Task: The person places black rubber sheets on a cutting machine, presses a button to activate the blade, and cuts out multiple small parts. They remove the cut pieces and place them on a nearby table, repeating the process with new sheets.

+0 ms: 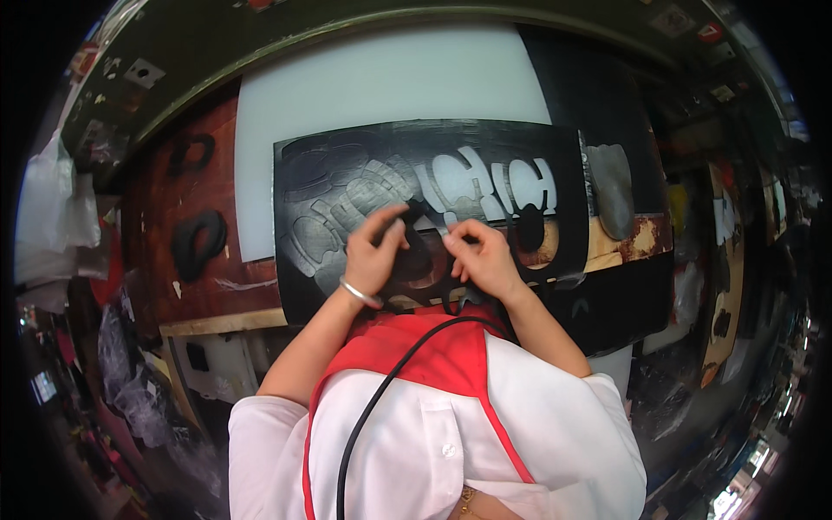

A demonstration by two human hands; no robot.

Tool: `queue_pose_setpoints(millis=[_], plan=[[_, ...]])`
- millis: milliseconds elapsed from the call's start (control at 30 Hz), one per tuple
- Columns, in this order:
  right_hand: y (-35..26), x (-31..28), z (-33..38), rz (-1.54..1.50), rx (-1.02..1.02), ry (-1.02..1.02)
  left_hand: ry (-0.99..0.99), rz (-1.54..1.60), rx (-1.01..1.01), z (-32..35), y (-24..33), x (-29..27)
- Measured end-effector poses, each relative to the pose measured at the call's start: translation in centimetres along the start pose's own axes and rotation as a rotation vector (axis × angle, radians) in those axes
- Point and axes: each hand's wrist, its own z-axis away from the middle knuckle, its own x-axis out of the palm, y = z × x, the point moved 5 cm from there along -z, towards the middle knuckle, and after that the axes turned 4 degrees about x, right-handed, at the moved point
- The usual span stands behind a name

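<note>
A large black sheet (303,299) lies across the work surface in front of me, with several curved outlines pressed or cut into it. On its right part, cut-out openings show the pale board beneath. My left hand (375,253) hovers over the middle of the sheet, fingers bent and apart, with nothing visible in them; a bracelet (360,293) circles that wrist. Close beside it, my right hand (484,260) has thumb and index finger pinched together near the edge of an opening. What lies between those fingertips is too small to make out.
Behind the sheet lies a white board (381,82) below a green machine beam (303,43). Black looped pieces (198,244) rest on the reddish surface at left. A grey sole-shaped piece (613,192) lies at right. Clear plastic bags (56,217) hang far left.
</note>
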Motion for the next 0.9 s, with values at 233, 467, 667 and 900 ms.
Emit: queue_pose_setpoints(millis=[233,467,667,900], plan=[[-2.2,6.7,0.5,1.115,-0.593,0.018,0.430,0.542,-0.195,-4.6,1.6,-4.1],[-2.5,6.5,0.0,1.068,-0.606,0.079,0.350,0.417,0.515,-7.3,16.0,-16.0],[-2.6,6.8,-1.1,0.414,0.020,-0.366,0.099,-0.663,0.656,-0.8,12.2,-12.7],[-0.4,10.2,-4.9,-0.133,0.485,-0.670,-0.307,-0.849,0.645,7.2,1.8,-6.7]])
